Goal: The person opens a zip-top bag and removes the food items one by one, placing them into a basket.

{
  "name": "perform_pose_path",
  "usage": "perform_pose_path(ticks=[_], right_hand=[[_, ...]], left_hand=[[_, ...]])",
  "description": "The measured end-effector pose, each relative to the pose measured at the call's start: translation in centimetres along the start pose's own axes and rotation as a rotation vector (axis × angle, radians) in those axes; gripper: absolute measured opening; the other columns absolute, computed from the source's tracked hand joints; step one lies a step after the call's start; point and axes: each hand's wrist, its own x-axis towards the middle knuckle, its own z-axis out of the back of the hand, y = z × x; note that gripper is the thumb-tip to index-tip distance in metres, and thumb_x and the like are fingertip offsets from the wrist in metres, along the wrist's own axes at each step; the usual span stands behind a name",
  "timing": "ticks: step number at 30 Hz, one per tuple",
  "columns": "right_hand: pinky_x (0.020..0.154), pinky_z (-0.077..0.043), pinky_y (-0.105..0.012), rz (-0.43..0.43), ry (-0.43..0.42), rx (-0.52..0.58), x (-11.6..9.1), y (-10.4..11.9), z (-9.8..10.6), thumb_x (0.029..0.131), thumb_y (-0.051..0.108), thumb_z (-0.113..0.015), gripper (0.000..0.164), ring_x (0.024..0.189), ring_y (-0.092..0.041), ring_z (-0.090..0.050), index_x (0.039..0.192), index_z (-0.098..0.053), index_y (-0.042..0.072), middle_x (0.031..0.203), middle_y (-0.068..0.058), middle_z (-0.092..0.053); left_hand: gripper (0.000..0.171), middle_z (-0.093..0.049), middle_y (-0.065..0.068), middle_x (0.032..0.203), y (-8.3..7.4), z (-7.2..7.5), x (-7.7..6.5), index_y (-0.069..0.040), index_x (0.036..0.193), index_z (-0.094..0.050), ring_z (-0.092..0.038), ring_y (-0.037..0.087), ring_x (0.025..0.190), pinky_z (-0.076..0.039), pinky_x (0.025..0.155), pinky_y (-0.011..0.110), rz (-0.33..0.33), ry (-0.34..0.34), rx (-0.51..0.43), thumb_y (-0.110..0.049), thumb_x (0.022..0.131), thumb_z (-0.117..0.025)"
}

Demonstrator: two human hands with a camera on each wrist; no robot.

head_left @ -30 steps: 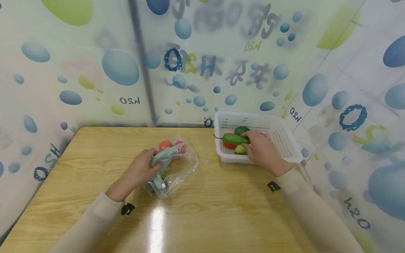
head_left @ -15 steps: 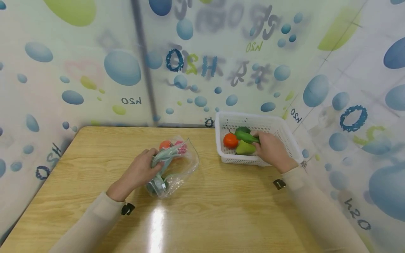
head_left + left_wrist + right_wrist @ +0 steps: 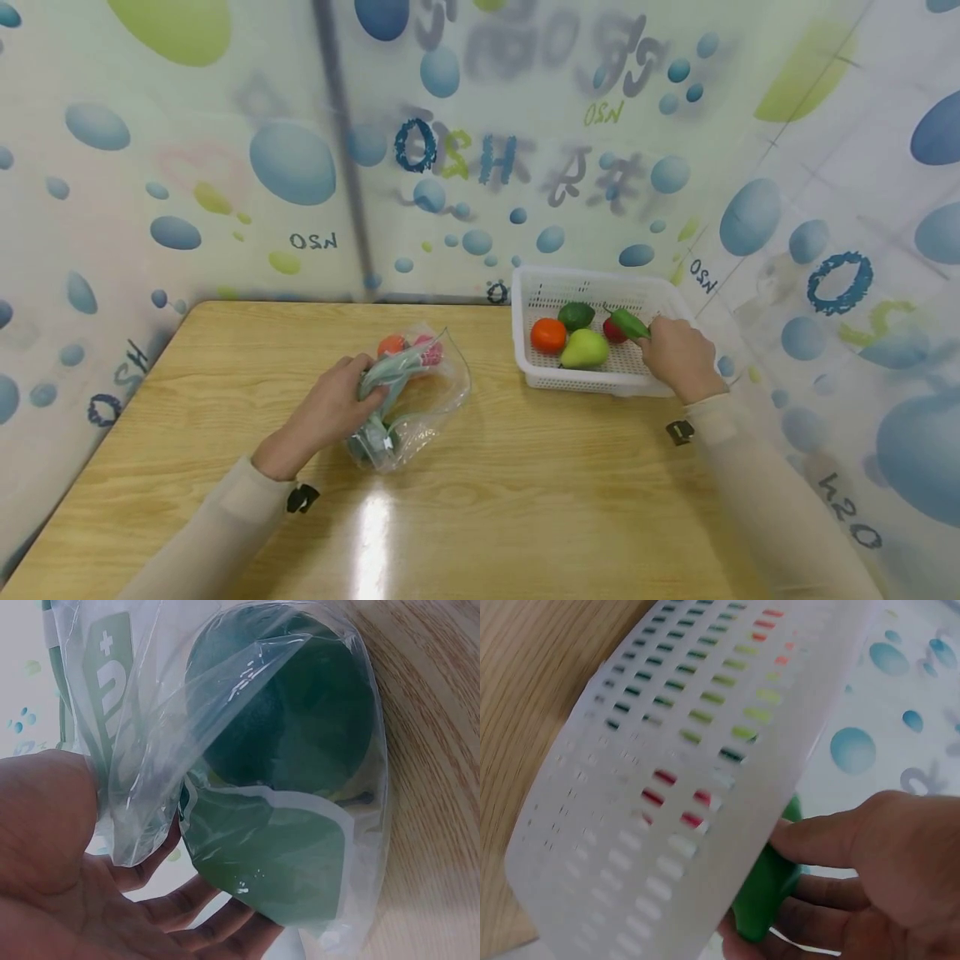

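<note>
My left hand (image 3: 337,400) grips the green-printed part of a clear plastic bag (image 3: 438,400) on the table. Inside it show an orange-red round item (image 3: 392,345), a pink item (image 3: 429,350) and a large dark green round item (image 3: 277,705). At the right, my right hand (image 3: 678,354) pinches a long green pepper (image 3: 628,323) over the right part of a white basket (image 3: 592,379). The right wrist view has thumb and fingers around the pepper (image 3: 769,889), partly hidden by the basket wall. Beneath the pepper's tip sits a dark red item (image 3: 614,332), partly covered.
In the basket's left half lie an orange-red tomato-like item (image 3: 549,336), a yellow-green pear (image 3: 585,350) and a dark green oval item (image 3: 576,315). The wooden table (image 3: 495,483) meets patterned curtain-like walls (image 3: 465,208) at the back and right.
My right hand has carried the pepper rightward across the basket, from above the tomato-like item and pear to the red item, which has come into view. My left hand stays on the bag.
</note>
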Motion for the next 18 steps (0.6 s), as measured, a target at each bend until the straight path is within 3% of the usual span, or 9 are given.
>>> perform_pose_path(ticks=[12, 15, 18], right_hand=[[0.068, -0.058, -0.055, -0.085, 0.051, -0.007, 1.1, -2.7, -0.5, 0.107, 0.010, -0.065, 0.021, 0.078, -0.039, -0.065, 0.094, -0.069, -0.006, 0.090, -0.026, -0.069], [0.072, -0.057, -0.055, -0.087, 0.081, 0.003, 1.3, -2.9, -0.6, 0.104, 0.008, -0.066, 0.019, 0.081, -0.039, -0.065, 0.100, -0.073, -0.008, 0.095, -0.026, -0.071], [0.077, -0.059, -0.060, -0.080, 0.086, 0.010, 1.2, -2.9, -0.6, 0.107, 0.014, -0.065, 0.031, 0.087, -0.042, -0.069, 0.118, -0.078, -0.012, 0.108, -0.032, -0.076]], left_hand=[[0.034, -0.071, 0.024, 0.121, 0.0, -0.2, -0.1, 0.003, 0.137, -0.066, -0.065, 0.029, 0.094, -0.057, 0.075, 0.039, 0.001, -0.002, -0.003, -0.019, 0.112, -0.075], [0.035, -0.071, 0.024, 0.121, 0.0, -0.1, -0.1, 0.003, 0.137, -0.066, -0.065, 0.029, 0.093, -0.056, 0.074, 0.039, 0.000, -0.003, 0.000, -0.019, 0.112, -0.075], [0.035, -0.071, 0.025, 0.120, 0.0, -0.1, 0.0, 0.003, 0.138, -0.066, -0.065, 0.029, 0.093, -0.056, 0.074, 0.039, 0.000, -0.004, 0.005, -0.019, 0.112, -0.075]])
